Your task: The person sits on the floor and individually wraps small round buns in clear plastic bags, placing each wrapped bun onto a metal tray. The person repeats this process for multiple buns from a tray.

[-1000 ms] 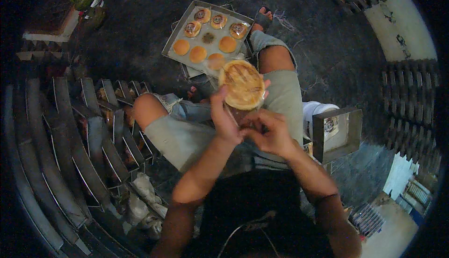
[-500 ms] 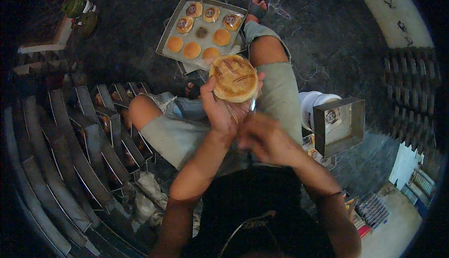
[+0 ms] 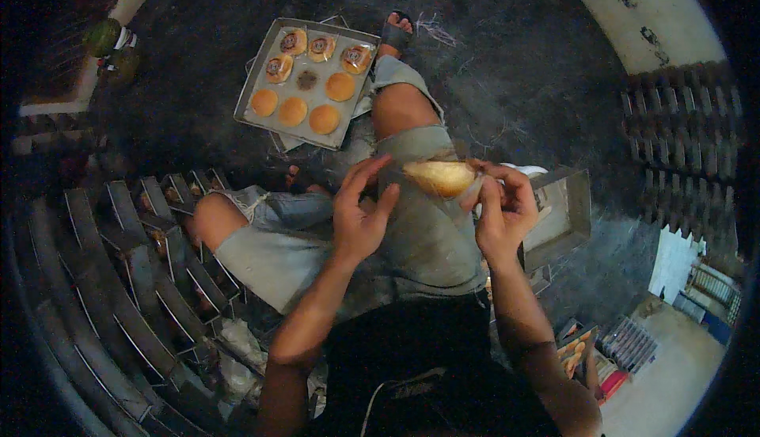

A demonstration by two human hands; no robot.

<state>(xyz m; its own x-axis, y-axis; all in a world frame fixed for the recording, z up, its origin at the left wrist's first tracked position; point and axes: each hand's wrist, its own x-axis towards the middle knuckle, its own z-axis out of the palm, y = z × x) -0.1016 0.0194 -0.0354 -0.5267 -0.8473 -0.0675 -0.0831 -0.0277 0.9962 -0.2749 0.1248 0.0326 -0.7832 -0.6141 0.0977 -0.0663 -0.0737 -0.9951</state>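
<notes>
A golden round bread (image 3: pixel 439 177) in a clear bag is now seen edge-on above my right thigh. My right hand (image 3: pixel 507 207) grips the bag at its right end, fingers curled. My left hand (image 3: pixel 362 207) is beside the bag's left side, thumb and fingers apart; whether a fingertip touches the plastic, I cannot tell. Beyond them, on the floor, a metal tray (image 3: pixel 265 127) carries several buns, some bagged with printed tops, others bare and golden.
Stacked metal pans (image 3: pixel 142 294) crowd my left side. At my right sit an empty-looking metal box (image 3: pixel 558 223) and a pan of bread (image 3: pixel 574 350). Pale bags (image 3: pixel 237 358) lie lower left. Rows of pans (image 3: pixel 673 144) line the far right.
The bagged bread has moved down and right, turning from face-up to edge-on. My left hand has let go and opened; my right hand has risen to grip the bag's right end.
</notes>
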